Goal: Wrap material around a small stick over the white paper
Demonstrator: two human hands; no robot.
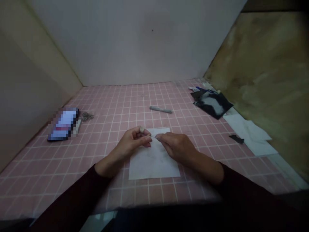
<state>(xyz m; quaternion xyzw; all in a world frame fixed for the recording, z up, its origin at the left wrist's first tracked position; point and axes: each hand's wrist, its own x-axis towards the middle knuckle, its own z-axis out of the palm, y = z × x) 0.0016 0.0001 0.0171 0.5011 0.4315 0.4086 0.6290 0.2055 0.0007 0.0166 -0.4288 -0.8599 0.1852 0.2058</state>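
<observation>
Where both hands [131, 141] [177, 146] meet, the right pinches a thin pin [154, 137].

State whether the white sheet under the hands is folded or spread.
Spread flat: the white sheet lies on the pink grid surface, no fold showing.

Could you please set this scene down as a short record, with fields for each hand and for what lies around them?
Left hand: fingers curled closed, near a small pale item, unclear what.
Right hand: pinches a thin metal pin that runs toward the left hand.
Beneath hands: white paper sheet.
Surface: pink grid-lined tiles.
Around: grey marker, black plastic packet, white paper sheets.
</observation>
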